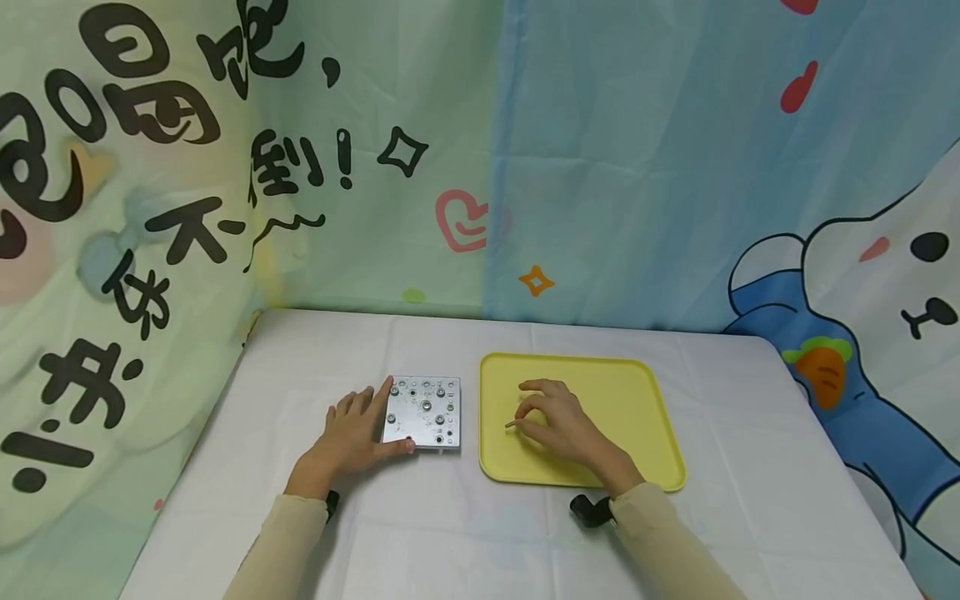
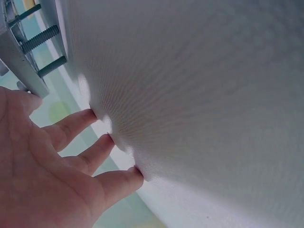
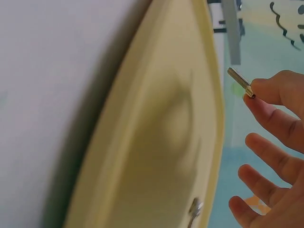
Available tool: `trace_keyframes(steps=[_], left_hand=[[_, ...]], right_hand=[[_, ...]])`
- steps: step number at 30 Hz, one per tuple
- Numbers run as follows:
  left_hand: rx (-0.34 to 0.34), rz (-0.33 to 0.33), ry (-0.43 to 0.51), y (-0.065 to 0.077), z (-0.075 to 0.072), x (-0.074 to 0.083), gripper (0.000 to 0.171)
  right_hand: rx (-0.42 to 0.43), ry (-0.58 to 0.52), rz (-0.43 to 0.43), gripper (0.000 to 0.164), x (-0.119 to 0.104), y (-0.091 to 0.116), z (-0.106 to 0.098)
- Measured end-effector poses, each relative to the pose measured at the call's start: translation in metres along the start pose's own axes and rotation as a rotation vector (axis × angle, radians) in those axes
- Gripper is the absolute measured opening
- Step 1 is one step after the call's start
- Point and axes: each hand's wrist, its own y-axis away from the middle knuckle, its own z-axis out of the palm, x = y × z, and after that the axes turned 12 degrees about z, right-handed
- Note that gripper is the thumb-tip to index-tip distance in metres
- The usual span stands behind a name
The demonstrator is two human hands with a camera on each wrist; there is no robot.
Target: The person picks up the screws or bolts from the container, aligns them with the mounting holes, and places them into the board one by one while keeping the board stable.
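At the left of the yellow tray is a square silver metal plate point(image 1: 423, 408) with several screws set in it. My left hand point(image 1: 348, 437) holds the plate at its left side, index finger at the upper corner and thumb on the near edge. In the left wrist view, threaded shanks point(image 2: 40, 39) stick out from the plate's underside, and three fingertips point(image 2: 130, 178) press on the white cloth. Above the tray, my right hand point(image 1: 558, 421) pinches a small threaded screw point(image 3: 241, 82) between thumb and index finger. Its other fingers are spread apart.
The yellow tray point(image 1: 491, 454) lies on the white-clothed table point(image 1: 420, 533). A small metal piece point(image 3: 195, 207) lies in the tray, seen in the right wrist view. Printed curtains point(image 1: 637, 208) hang behind the table and along its left side.
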Motion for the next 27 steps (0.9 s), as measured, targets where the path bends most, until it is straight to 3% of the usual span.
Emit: trace_keyframes(steps=[10, 20, 27], left_hand=[[-0.004, -0.002, -0.005, -0.001, 0.000, -0.002, 0.110], [-0.001, -0.003, 0.015, -0.002, 0.000, -0.002, 0.111], [-0.011, -0.006, 0.015, -0.002, 0.000, -0.004, 0.112]], right_hand=[[0.019, 0.031, -0.117, 0.012, -0.039, -0.013, 0.008], [-0.042, 0.074, -0.229, 0.007, -0.073, -0.027, 0.025], [-0.076, 0.116, -0.228, 0.006, -0.082, -0.030, 0.032]])
